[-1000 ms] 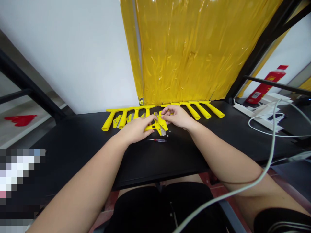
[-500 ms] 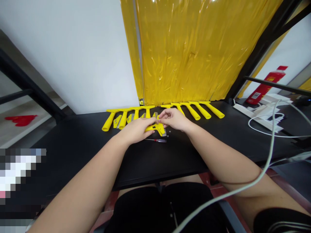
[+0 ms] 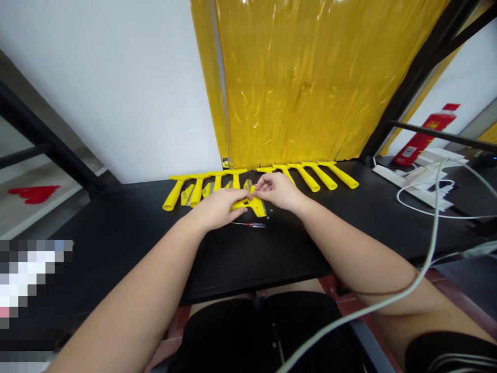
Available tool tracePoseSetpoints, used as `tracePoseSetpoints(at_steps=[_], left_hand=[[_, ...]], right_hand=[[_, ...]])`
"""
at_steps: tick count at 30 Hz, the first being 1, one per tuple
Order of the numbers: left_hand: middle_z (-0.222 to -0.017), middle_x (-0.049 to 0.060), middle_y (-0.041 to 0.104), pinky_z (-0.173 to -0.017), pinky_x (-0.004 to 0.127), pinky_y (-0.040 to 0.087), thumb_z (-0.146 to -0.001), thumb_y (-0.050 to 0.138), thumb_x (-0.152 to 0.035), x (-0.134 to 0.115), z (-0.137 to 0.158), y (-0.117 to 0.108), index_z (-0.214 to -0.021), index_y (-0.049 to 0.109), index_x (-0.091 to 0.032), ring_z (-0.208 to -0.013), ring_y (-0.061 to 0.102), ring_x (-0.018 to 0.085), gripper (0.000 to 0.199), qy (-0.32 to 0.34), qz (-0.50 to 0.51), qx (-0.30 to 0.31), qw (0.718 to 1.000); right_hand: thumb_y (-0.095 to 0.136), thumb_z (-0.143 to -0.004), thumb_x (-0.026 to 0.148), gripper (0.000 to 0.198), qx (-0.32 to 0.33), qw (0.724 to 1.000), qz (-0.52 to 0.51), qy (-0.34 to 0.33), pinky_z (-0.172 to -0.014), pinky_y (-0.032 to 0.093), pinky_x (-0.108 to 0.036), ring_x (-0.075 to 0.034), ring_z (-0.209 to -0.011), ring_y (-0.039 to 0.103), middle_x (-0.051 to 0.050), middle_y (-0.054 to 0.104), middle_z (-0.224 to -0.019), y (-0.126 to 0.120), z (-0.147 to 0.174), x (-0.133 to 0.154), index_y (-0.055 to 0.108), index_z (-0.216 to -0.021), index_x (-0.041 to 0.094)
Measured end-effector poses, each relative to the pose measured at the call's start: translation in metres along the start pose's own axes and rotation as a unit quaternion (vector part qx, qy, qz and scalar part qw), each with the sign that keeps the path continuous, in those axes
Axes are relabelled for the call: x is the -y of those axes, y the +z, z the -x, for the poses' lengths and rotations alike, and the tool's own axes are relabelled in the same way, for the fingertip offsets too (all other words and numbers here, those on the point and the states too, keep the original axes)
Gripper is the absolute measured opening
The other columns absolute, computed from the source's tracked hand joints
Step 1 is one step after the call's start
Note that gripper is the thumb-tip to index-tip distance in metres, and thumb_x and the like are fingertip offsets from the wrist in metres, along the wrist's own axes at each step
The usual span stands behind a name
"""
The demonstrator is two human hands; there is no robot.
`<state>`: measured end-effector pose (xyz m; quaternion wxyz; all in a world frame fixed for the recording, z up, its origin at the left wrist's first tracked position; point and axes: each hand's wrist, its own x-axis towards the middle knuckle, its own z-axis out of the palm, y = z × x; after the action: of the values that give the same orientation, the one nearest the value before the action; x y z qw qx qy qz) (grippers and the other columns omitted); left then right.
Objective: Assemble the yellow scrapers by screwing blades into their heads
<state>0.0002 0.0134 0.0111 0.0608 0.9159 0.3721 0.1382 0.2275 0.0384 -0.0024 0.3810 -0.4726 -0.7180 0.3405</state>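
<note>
My left hand (image 3: 220,209) is closed around the handle of a yellow scraper (image 3: 258,208), whose head with a thin metal blade edge points right. My right hand (image 3: 280,191) is at the scraper's head, thumb and forefinger pinched together; whatever is between them is too small to make out. Just below lies a small screwdriver (image 3: 256,225) with a clear and red handle, its shaft toward the left. A few tiny metal pieces (image 3: 268,217) lie right of the scraper head.
Yellow scraper handles (image 3: 167,201) stand in a row at the back left, with yellow blade heads (image 3: 187,195) among them. More yellow handles (image 3: 326,177) lie at the back right. A red bottle (image 3: 425,135) and white power strips (image 3: 404,181) are far right; a white cable (image 3: 434,228) hangs in front.
Both hands stay almost in place. The scraper head and the right fingers have shifted very slightly.
</note>
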Motion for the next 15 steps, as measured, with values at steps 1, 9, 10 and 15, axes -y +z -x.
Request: tracePoseSetpoints(at_steps=[1, 9, 10, 15], left_hand=[[-0.123, 0.008, 0.074, -0.094, 0.04, 0.052, -0.096, 0.061, -0.031, 0.001, 0.0, 0.0, -0.124, 0.068, -0.025, -0.109, 0.069, 0.027, 0.029, 0.0, -0.001, 0.0, 1.0], [-0.12, 0.006, 0.076, -0.092, 0.039, 0.052, -0.096, 0.062, -0.031, 0.001, 0.001, -0.002, -0.122, 0.069, -0.026, -0.105, 0.071, 0.026, 0.028, -0.007, -0.015, -0.007, 1.0], [-0.118, 0.006, 0.076, -0.091, 0.038, 0.052, -0.096, 0.063, -0.031, 0.0, 0.001, -0.002, -0.122, 0.069, -0.025, -0.104, 0.071, 0.026, 0.028, -0.006, -0.016, -0.01, 1.0], [-0.11, 0.007, 0.077, -0.091, 0.037, 0.053, -0.096, 0.062, -0.029, 0.002, 0.0, -0.001, -0.125, 0.069, -0.023, -0.099, 0.071, 0.024, 0.03, 0.006, -0.023, -0.035, 0.999]], right_hand=[[0.08, -0.079, 0.017, 0.012, -0.01, 1.0, 0.009, -0.018, -0.057, 0.049, -0.025, -0.011, -0.061, 0.06, 0.0, 0.067, -0.071, -0.002, -0.001, 0.0, 0.068, -0.08, 0.017], [0.082, -0.08, 0.014, 0.031, 0.023, 0.992, -0.073, 0.096, -0.049, 0.052, -0.024, -0.012, -0.055, 0.06, 0.002, 0.065, -0.07, -0.014, -0.001, -0.003, 0.06, -0.1, 0.019], [0.083, -0.079, 0.013, 0.035, 0.049, 0.986, -0.103, 0.126, -0.05, 0.055, -0.025, -0.013, -0.056, 0.063, 0.002, 0.066, -0.07, -0.014, 0.0, -0.003, 0.058, -0.102, 0.019], [0.086, -0.08, 0.011, 0.034, 0.113, 0.957, -0.197, 0.181, -0.06, 0.065, -0.024, -0.013, -0.058, 0.07, 0.0, 0.07, -0.068, -0.012, 0.0, -0.002, 0.058, -0.098, 0.017]])
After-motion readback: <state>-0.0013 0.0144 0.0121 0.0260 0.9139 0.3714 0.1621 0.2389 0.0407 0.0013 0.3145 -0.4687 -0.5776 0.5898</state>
